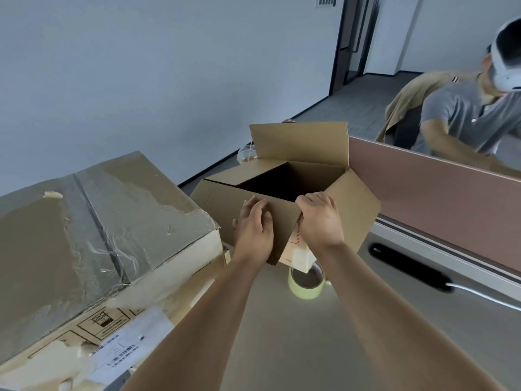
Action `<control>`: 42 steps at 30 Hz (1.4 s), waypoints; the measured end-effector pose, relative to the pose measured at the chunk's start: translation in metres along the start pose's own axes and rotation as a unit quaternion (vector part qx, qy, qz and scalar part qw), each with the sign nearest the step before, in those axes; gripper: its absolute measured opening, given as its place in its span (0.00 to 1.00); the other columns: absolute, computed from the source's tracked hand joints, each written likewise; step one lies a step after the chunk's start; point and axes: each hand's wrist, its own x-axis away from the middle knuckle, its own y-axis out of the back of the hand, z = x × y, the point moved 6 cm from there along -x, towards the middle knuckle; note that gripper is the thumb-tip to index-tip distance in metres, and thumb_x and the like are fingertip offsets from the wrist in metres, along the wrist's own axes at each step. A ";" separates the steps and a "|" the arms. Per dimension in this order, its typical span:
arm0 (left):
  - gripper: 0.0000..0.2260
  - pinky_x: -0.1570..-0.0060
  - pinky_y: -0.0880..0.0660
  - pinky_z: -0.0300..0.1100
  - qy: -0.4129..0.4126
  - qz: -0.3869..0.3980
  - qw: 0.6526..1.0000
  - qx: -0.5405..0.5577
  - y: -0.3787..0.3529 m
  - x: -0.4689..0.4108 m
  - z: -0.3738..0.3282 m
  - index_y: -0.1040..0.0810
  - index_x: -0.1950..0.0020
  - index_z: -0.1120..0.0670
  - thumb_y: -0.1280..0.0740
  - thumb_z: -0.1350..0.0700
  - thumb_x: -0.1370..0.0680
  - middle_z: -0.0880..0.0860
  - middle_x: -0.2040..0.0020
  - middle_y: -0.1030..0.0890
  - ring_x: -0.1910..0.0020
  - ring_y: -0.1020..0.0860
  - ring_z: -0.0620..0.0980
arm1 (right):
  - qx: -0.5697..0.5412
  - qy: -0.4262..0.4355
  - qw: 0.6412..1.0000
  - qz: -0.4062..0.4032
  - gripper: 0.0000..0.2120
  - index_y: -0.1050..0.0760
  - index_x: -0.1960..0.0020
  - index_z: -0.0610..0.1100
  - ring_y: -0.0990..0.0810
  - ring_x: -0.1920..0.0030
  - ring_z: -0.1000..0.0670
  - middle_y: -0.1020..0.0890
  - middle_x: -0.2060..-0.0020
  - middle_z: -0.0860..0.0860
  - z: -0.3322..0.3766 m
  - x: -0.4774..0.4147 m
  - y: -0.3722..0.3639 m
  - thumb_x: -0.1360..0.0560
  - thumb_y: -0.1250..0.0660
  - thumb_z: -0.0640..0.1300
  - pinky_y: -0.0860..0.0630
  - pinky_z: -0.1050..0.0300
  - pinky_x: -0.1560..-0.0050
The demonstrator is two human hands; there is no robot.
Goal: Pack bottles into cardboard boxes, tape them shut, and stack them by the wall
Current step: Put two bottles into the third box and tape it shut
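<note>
Open box sits on the surface. L hand lies flat on its near flap; R hand curls round the flap's edge. Tape roll just below. Big taped box at left has barcode stickers, words too small to read.

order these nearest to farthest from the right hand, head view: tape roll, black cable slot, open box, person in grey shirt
1. open box: the right hand grips its near flap.
2. tape roll: on the desk just below.
3. black cable slot: further right on the desk.
4. person in grey shirt: beyond the divider.
</note>
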 end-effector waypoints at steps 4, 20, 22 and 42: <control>0.17 0.27 0.49 0.56 -0.061 -0.013 0.997 -0.037 0.006 -0.004 -0.022 0.35 0.29 0.51 0.47 0.54 0.18 0.50 0.26 0.40 0.26 0.43 0.51 | 0.015 0.030 0.999 -0.042 0.07 0.27 0.67 0.38 0.23 0.62 0.40 0.24 0.71 0.45 -0.009 0.012 0.038 0.39 0.41 0.29 0.25 0.49 0.56; 0.19 0.36 0.38 0.46 -0.363 0.181 0.902 -0.145 -0.047 0.096 -0.145 0.22 0.48 0.53 0.47 0.43 0.20 0.52 0.50 0.24 0.42 0.31 0.53 | 0.079 -0.052 0.989 -0.110 0.08 0.23 0.65 0.36 0.27 0.65 0.49 0.22 0.69 0.46 -0.067 0.175 0.225 0.37 0.33 0.24 0.39 0.70 0.60; 0.18 0.40 0.38 0.44 -0.400 0.175 0.886 -0.155 -0.066 0.134 -0.155 0.24 0.51 0.55 0.46 0.44 0.20 0.51 0.50 0.25 0.44 0.31 0.54 | 0.083 -0.062 0.988 -0.112 0.06 0.23 0.65 0.36 0.28 0.64 0.51 0.22 0.70 0.45 -0.072 0.212 0.246 0.36 0.36 0.28 0.39 0.74 0.60; 0.18 0.68 0.28 0.39 -0.481 0.156 0.823 -0.260 -0.149 0.385 -0.119 0.27 0.71 0.51 0.42 0.43 0.25 0.47 0.70 0.26 0.76 0.25 0.46 | -0.001 -0.311 0.923 0.229 0.22 0.20 0.42 0.46 0.35 0.30 0.47 0.27 0.34 0.47 -0.123 0.467 0.271 0.29 0.39 0.28 0.41 0.62 0.33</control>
